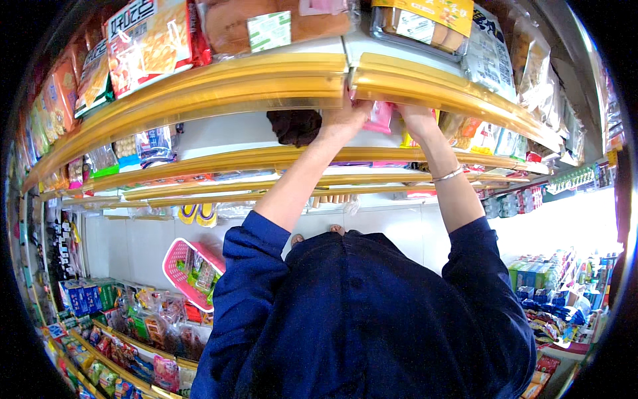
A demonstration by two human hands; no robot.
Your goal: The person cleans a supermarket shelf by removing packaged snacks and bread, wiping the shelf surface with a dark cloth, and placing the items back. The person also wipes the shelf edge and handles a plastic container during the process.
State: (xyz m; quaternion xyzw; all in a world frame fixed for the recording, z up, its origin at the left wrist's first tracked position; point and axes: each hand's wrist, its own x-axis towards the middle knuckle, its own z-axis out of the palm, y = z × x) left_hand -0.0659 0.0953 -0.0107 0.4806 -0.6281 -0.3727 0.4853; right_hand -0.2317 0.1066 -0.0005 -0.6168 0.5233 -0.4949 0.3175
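Both my arms reach under the yellow-edged upper shelf (226,83) onto the shelf level below. My left hand (344,121) is beside a pink package (380,117), its fingers largely hidden by the shelf edge. Just right of that package is my right hand (417,120), a bracelet on its wrist and its fingertips out of sight. Whether either hand grips the package cannot be seen. A dark brown crumpled cloth (294,126) lies to the left of my left hand. Partly behind my right hand shows a yellow package (407,137).
Packaged snacks (149,46) and bagged bread (276,30) stand on the upper shelf. More yellow-edged shelves (266,159) run below my forearms. A pink basket (174,266) with green packages stands on the floor at left. Stocked shelves (153,319) lie at lower left.
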